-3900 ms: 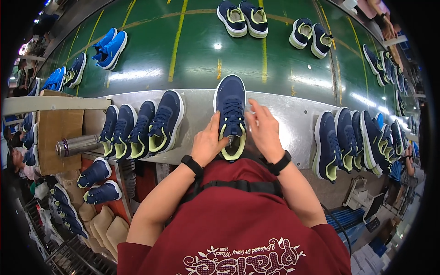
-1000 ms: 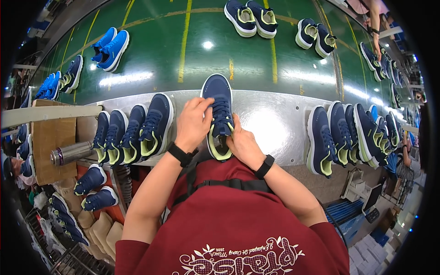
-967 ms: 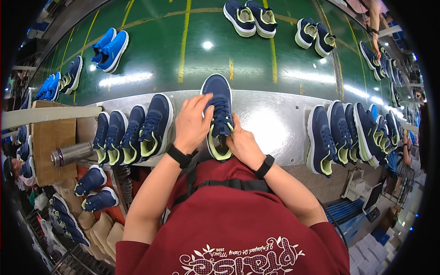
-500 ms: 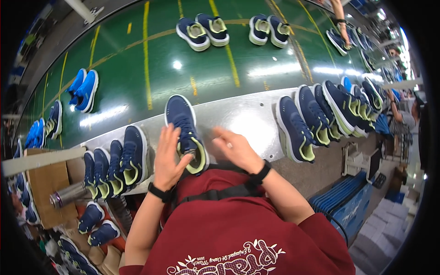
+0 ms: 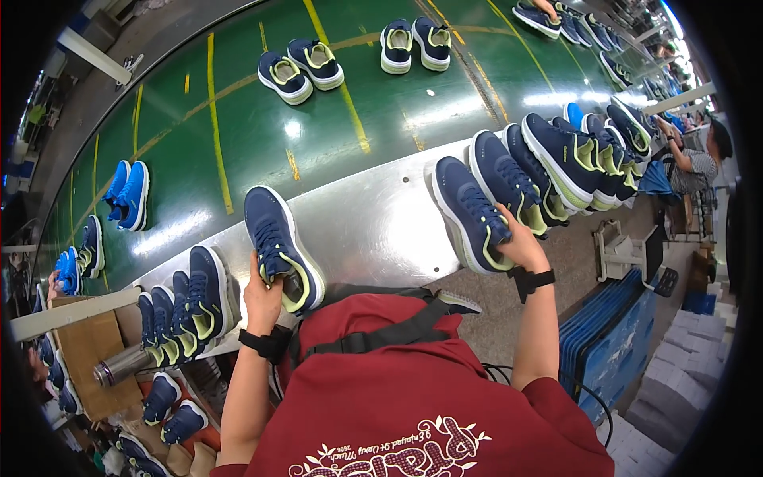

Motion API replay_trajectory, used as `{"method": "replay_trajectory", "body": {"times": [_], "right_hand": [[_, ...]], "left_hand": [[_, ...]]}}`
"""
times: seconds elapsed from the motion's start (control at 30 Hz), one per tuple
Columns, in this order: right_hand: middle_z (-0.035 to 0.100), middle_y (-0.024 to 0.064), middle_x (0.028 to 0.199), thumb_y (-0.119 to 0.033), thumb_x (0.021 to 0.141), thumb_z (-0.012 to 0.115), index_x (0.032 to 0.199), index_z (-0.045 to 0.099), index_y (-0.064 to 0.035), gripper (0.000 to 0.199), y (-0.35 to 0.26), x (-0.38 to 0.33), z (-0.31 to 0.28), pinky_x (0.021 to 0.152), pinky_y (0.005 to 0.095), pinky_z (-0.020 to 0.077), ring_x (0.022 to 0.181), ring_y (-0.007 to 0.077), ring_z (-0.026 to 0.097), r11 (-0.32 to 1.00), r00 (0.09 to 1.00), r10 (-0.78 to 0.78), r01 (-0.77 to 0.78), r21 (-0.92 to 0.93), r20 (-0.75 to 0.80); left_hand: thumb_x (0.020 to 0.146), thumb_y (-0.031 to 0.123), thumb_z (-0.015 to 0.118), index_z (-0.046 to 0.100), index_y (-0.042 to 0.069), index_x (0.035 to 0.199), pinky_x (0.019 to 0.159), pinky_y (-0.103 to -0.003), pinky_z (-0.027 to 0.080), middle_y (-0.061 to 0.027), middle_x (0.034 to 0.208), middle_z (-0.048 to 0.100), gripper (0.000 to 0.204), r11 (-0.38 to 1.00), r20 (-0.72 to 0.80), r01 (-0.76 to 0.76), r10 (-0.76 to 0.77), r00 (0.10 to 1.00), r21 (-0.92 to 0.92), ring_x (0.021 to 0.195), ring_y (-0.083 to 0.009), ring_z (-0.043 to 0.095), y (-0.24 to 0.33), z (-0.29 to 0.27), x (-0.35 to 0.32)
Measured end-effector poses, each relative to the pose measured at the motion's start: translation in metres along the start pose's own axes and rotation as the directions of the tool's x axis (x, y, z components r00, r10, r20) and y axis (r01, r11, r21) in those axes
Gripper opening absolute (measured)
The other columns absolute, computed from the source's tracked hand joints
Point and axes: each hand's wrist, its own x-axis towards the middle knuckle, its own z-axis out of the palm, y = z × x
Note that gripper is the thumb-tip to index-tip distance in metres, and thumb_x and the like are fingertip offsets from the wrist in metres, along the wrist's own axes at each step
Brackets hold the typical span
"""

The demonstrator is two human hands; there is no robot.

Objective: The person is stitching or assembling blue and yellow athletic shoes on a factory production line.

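A navy sneaker (image 5: 274,230) with lime lining and a white sole lies on the metal ledge in front of me, toe pointing away. My left hand (image 5: 262,300) grips its heel end from the left side. Farther right, my right hand (image 5: 522,242) is closed on the heel collar of a second navy sneaker (image 5: 465,199), the nearest in a row of shoes. Its palm side is hidden. Left of my left hand, several more navy sneakers (image 5: 208,288) stand side by side on the ledge.
Beyond the metal ledge (image 5: 373,219) runs a green table surface (image 5: 238,111) with yellow lines, carrying pairs of navy and blue sneakers (image 5: 131,199). Blue folded crates (image 5: 608,334) stand at the lower right. Another person (image 5: 699,155) is at the far right, and a co-worker's hand (image 5: 547,8) touches shoes at the top.
My right hand has left the middle sneaker's side and reached right to the row, taking hold of the nearest shoe. My left hand has closed on the middle sneaker. The view has shifted.
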Motion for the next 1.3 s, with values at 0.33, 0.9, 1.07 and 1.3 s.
{"method": "replay_trajectory", "body": {"times": [0.33,0.9,1.07,1.3], "right_hand": [[0.059,0.0227,0.062,-0.004,0.074,0.054,0.133,0.034,0.0069,0.062,-0.093,0.036,0.074,0.057,0.0485,0.048,0.058,0.0414,0.06,0.955,0.947,-0.294,0.288,-0.064,-0.127],[0.061,0.0255,0.084,-0.004,0.078,0.059,0.139,0.022,0.0083,0.072,-0.112,0.008,0.088,0.072,0.0468,0.0501,0.074,0.0443,0.061,0.902,0.903,-0.428,0.429,0.044,-0.013],[0.062,0.0281,0.089,0.001,0.075,0.058,0.139,0.022,0.0066,0.074,-0.111,0.014,0.089,0.074,0.0481,0.0487,0.082,0.0461,0.061,0.915,0.928,-0.372,0.36,0.18,0.033],[0.062,0.0276,0.082,0.003,0.073,0.06,0.139,0.027,0.0003,0.074,-0.101,0.009,0.074,0.072,0.048,0.0489,0.08,0.0454,0.062,0.914,0.942,-0.33,0.305,0.27,0.054]], "left_hand": [[0.079,0.006,0.059,0.028,0.01,0.145,0.079,-0.044,0.048,-0.0244,0.099,0.065,0.073,0.988,0.02,-0.125,0.127,0.992,-0.096,0.092,-0.0416,0.063,0.05,0.059,0.004],[0.078,0.004,0.057,0.043,0.006,0.135,0.086,-0.043,0.046,-0.0222,0.116,0.06,0.059,0.914,-0.243,-0.387,0.406,0.881,0.124,0.107,-0.0431,0.055,0.116,0.044,-0.018],[0.076,-0.002,0.061,0.064,0.002,0.107,0.079,-0.035,0.049,-0.0126,0.092,0.065,0.031,0.845,-0.064,-0.535,0.535,0.843,0.015,0.087,-0.0278,0.061,0.176,0.044,-0.023],[0.081,0.003,0.066,0.067,0.003,0.106,0.068,-0.028,0.053,-0.0102,0.082,0.067,0.025,0.882,0.032,-0.462,0.466,0.884,-0.094,0.074,-0.0193,0.064,0.189,0.062,-0.015]]}}
